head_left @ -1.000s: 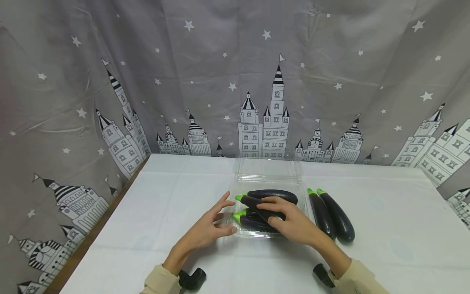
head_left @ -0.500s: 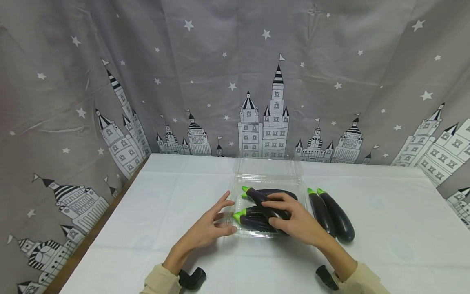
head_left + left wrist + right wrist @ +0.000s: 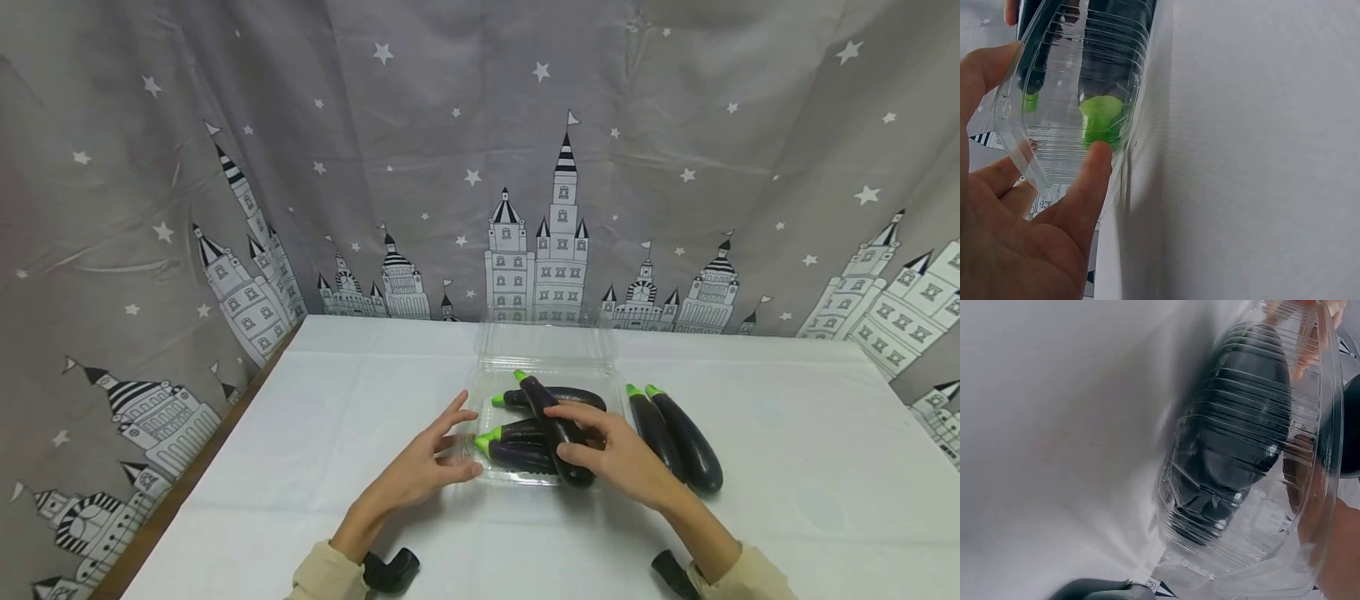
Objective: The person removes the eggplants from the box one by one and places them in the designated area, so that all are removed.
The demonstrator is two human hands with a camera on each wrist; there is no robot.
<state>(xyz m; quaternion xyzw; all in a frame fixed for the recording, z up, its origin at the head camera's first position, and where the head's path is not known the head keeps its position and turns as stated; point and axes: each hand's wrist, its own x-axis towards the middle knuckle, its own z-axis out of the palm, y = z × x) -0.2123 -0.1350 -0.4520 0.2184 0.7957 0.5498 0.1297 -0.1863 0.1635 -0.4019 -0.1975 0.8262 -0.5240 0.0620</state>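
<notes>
The right hand [image 3: 618,454] holds 1 glossy purple-black eggplant [image 3: 553,432] between its thumb and fingers, gripping it around the thicker half. This eggplant lies slantwise over an opened clear plastic clamshell container [image 3: 546,375], its green stem end pointing to the far side and its rounded end at the near rim; whether it touches the fruit beneath cannot be told. Inside the container, 1 eggplant [image 3: 581,396] lies crosswise toward the back, and 2 more lie crosswise in front, a farther eggplant [image 3: 517,431] beside a nearer eggplant [image 3: 517,455], all 3 with green ends to the left. The left hand [image 3: 416,471] is spread fairly wide at the container's left side; in the left wrist view its thumb [image 3: 1100,153] presses the ribbed outer wall, just beside a green stem cap [image 3: 1100,115] seen through the plastic. The clear lid [image 3: 546,340] is folded back on the far side. To the right of the container, 2 further eggplants [image 3: 690,442] lie side by side on the white tablecloth [image 3: 795,433], stems pointing away. Behind the table hangs a grey curtain [image 3: 480,142] printed with castles and stars.
</notes>
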